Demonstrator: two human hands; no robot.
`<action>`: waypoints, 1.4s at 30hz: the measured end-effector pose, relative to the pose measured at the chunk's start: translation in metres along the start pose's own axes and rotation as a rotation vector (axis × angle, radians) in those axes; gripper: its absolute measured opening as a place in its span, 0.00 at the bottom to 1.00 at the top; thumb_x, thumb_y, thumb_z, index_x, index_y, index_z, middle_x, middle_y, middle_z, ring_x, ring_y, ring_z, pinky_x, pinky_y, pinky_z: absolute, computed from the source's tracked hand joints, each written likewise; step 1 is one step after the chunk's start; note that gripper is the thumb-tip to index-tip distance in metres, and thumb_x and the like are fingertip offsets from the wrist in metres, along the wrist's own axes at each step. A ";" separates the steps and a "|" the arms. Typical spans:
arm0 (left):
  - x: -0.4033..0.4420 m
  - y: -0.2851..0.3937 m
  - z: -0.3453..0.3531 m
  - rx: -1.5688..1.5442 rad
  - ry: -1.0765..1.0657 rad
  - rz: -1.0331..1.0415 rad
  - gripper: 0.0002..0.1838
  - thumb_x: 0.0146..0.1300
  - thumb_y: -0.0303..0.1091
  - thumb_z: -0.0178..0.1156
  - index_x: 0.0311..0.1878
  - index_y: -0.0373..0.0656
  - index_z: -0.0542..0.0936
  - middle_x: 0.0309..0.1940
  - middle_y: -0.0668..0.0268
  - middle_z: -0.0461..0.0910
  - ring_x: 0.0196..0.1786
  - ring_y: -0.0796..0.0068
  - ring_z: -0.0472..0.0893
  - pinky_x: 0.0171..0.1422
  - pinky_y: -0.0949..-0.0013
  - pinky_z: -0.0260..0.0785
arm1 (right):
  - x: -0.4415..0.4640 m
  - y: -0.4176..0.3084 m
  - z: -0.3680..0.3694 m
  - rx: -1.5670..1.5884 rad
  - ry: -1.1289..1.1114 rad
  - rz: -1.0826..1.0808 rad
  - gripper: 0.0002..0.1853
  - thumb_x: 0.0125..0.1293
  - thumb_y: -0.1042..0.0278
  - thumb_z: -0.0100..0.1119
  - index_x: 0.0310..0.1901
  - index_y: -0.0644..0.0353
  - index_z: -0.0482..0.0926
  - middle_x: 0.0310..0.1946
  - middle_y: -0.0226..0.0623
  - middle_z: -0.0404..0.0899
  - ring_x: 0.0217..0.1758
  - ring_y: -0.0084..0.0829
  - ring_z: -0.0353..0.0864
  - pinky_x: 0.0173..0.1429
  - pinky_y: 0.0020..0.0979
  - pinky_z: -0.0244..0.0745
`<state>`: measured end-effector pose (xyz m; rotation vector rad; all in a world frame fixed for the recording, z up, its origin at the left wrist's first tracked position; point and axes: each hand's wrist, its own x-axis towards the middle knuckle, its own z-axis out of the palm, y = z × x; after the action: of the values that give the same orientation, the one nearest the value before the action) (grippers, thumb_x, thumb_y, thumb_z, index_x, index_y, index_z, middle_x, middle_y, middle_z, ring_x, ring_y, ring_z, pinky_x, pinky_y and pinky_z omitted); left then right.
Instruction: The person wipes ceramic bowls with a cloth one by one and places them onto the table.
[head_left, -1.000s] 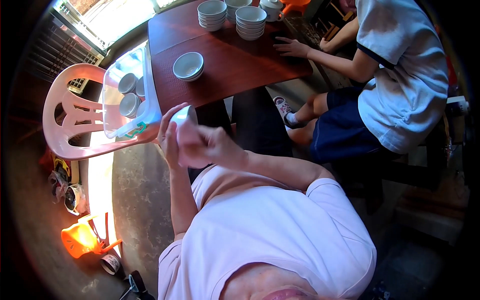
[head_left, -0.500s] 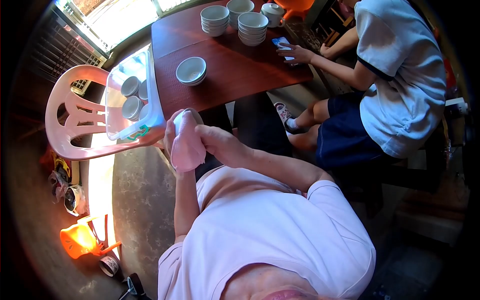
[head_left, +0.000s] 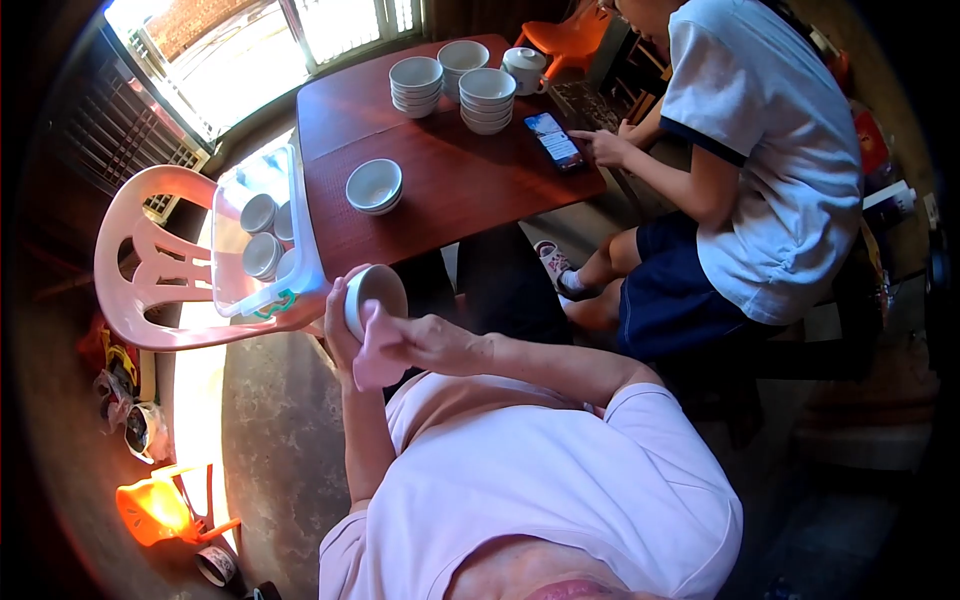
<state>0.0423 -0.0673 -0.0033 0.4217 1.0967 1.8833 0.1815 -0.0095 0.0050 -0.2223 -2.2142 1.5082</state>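
My left hand (head_left: 340, 330) grips a white bowl (head_left: 386, 292) from its left side, above my lap and just off the table's near edge. The bowl is tilted, and part of its inside shows. In my right hand (head_left: 445, 346) a pink cloth (head_left: 380, 352) is pinched, its upper end touching the bowl's near rim and the rest hanging down. Some of my right fingers are hidden behind the cloth. Past my hands, a small stack of white bowls (head_left: 374, 186) stands on the brown table (head_left: 440, 215).
Taller bowl stacks (head_left: 487, 100) and a lidded white mug (head_left: 524, 70) stand farther back. A clear plastic bin (head_left: 305, 225) with bowls rests on a pink chair (head_left: 150, 205). At right, a seated person (head_left: 770, 150) touches a phone (head_left: 553, 142). An orange stool (head_left: 160, 508) lies on the floor.
The bowl has turned so more of its inside shows. My right hand and the cloth have moved down off its outside to the near rim. The other person's hand has drawn back across the phone.
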 end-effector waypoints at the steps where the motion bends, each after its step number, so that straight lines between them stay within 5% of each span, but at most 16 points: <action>1: 0.003 0.000 -0.005 -0.009 0.011 -0.069 0.21 0.67 0.46 0.48 0.50 0.38 0.77 0.40 0.60 0.82 0.42 0.68 0.81 0.55 0.65 0.72 | 0.002 0.003 -0.003 -0.340 0.027 -0.224 0.22 0.64 0.61 0.56 0.58 0.58 0.70 0.49 0.43 0.77 0.57 0.42 0.74 0.64 0.39 0.65; 2: 0.006 0.001 -0.008 -0.017 0.020 -0.138 0.21 0.67 0.46 0.48 0.49 0.39 0.77 0.40 0.60 0.82 0.42 0.68 0.81 0.55 0.65 0.72 | 0.003 0.006 -0.007 -0.684 0.054 -0.447 0.23 0.62 0.60 0.57 0.59 0.58 0.70 0.52 0.42 0.76 0.61 0.42 0.72 0.68 0.40 0.61; 3: 0.010 0.001 -0.010 0.019 -0.070 -0.140 0.20 0.67 0.46 0.49 0.47 0.39 0.78 0.39 0.60 0.82 0.42 0.67 0.82 0.55 0.66 0.73 | 0.001 0.013 -0.012 -0.648 -0.018 -0.344 0.27 0.59 0.58 0.59 0.59 0.59 0.69 0.59 0.42 0.70 0.68 0.41 0.64 0.75 0.44 0.47; 7: 0.006 0.008 -0.003 -0.112 -0.009 -0.261 0.19 0.67 0.42 0.49 0.45 0.34 0.79 0.37 0.58 0.83 0.38 0.68 0.82 0.50 0.71 0.74 | -0.003 0.006 -0.002 -0.702 0.057 -0.429 0.30 0.57 0.57 0.61 0.59 0.61 0.68 0.58 0.50 0.69 0.65 0.42 0.67 0.75 0.43 0.50; 10: 0.011 0.000 -0.012 -0.036 0.048 -0.322 0.18 0.63 0.46 0.54 0.42 0.38 0.79 0.37 0.59 0.83 0.39 0.66 0.82 0.51 0.66 0.75 | 0.001 0.001 -0.002 -0.396 -0.062 -0.314 0.30 0.58 0.56 0.59 0.59 0.63 0.67 0.58 0.50 0.69 0.63 0.42 0.69 0.74 0.40 0.53; 13: 0.012 -0.009 -0.009 -0.166 0.033 -0.232 0.18 0.63 0.46 0.55 0.43 0.38 0.79 0.37 0.59 0.82 0.39 0.67 0.81 0.50 0.66 0.75 | 0.008 0.004 -0.012 -0.699 0.109 -0.441 0.29 0.59 0.57 0.59 0.58 0.64 0.67 0.56 0.49 0.71 0.61 0.42 0.71 0.71 0.39 0.59; 16: 0.003 0.007 0.006 -0.089 0.041 -0.212 0.19 0.62 0.47 0.56 0.44 0.40 0.78 0.36 0.60 0.82 0.38 0.67 0.81 0.48 0.66 0.75 | 0.002 0.013 -0.005 -0.629 0.100 -0.451 0.29 0.64 0.55 0.56 0.61 0.64 0.66 0.55 0.50 0.72 0.59 0.44 0.73 0.67 0.42 0.63; 20: 0.001 0.005 0.004 -0.022 0.181 -0.260 0.17 0.62 0.47 0.57 0.43 0.42 0.78 0.35 0.60 0.81 0.40 0.67 0.81 0.48 0.63 0.75 | -0.002 0.015 -0.002 -0.067 -0.136 -0.069 0.29 0.65 0.54 0.55 0.62 0.62 0.65 0.54 0.49 0.73 0.58 0.45 0.73 0.65 0.42 0.65; 24: 0.002 0.008 0.009 -0.123 0.056 -0.206 0.18 0.64 0.44 0.53 0.42 0.38 0.80 0.33 0.62 0.82 0.37 0.70 0.81 0.47 0.69 0.73 | 0.008 0.019 -0.012 -0.589 0.064 -0.479 0.26 0.65 0.57 0.54 0.62 0.60 0.66 0.54 0.49 0.73 0.59 0.46 0.72 0.65 0.41 0.65; 28: -0.003 0.004 0.016 0.067 0.036 0.048 0.19 0.65 0.42 0.52 0.46 0.34 0.79 0.40 0.60 0.80 0.43 0.71 0.78 0.52 0.70 0.70 | -0.006 0.020 0.005 -0.027 -0.021 0.096 0.26 0.69 0.52 0.52 0.59 0.66 0.69 0.46 0.52 0.79 0.52 0.45 0.79 0.58 0.40 0.72; 32: 0.003 -0.032 0.010 0.689 0.087 0.612 0.16 0.63 0.33 0.53 0.51 0.37 0.77 0.52 0.58 0.77 0.54 0.66 0.75 0.61 0.65 0.66 | 0.023 0.011 -0.006 1.180 0.359 0.401 0.19 0.70 0.54 0.53 0.51 0.62 0.74 0.38 0.33 0.78 0.37 0.16 0.77 0.40 0.22 0.74; 33: 0.002 -0.031 0.012 0.782 0.060 0.734 0.16 0.62 0.31 0.55 0.52 0.38 0.76 0.55 0.58 0.75 0.57 0.64 0.74 0.63 0.64 0.65 | 0.028 0.010 -0.008 1.221 0.408 0.403 0.18 0.70 0.54 0.53 0.48 0.62 0.75 0.34 0.32 0.77 0.35 0.15 0.75 0.36 0.20 0.73; 36: -0.001 -0.025 0.011 0.719 0.070 0.666 0.15 0.65 0.34 0.53 0.52 0.38 0.76 0.52 0.59 0.76 0.57 0.65 0.74 0.63 0.64 0.65 | 0.015 -0.005 0.001 0.649 0.301 0.424 0.18 0.69 0.56 0.54 0.50 0.63 0.75 0.37 0.37 0.79 0.39 0.21 0.79 0.41 0.24 0.75; 38: -0.004 -0.004 0.018 0.326 -0.020 0.340 0.19 0.67 0.41 0.49 0.52 0.37 0.76 0.46 0.60 0.78 0.49 0.69 0.77 0.56 0.67 0.69 | -0.003 0.007 0.025 0.094 0.262 0.114 0.20 0.63 0.68 0.60 0.55 0.66 0.73 0.45 0.46 0.79 0.50 0.41 0.80 0.55 0.36 0.73; 40: -0.003 0.014 0.015 -0.059 0.031 -0.119 0.22 0.67 0.45 0.47 0.52 0.36 0.76 0.42 0.60 0.79 0.44 0.72 0.78 0.51 0.69 0.72 | -0.001 0.025 0.023 -0.429 0.382 -0.455 0.22 0.60 0.68 0.62 0.56 0.60 0.74 0.45 0.49 0.80 0.50 0.45 0.80 0.57 0.37 0.73; 42: -0.001 0.016 0.011 -0.002 0.000 -0.124 0.21 0.67 0.44 0.48 0.51 0.36 0.77 0.41 0.61 0.79 0.44 0.72 0.78 0.51 0.70 0.72 | -0.003 0.032 0.014 -0.407 0.302 -0.452 0.21 0.58 0.70 0.63 0.54 0.61 0.75 0.48 0.48 0.79 0.52 0.44 0.79 0.58 0.39 0.72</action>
<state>0.0419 -0.0652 0.0158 0.3441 1.0958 1.7757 0.1742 -0.0099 -0.0294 -0.0593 -2.1167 0.7302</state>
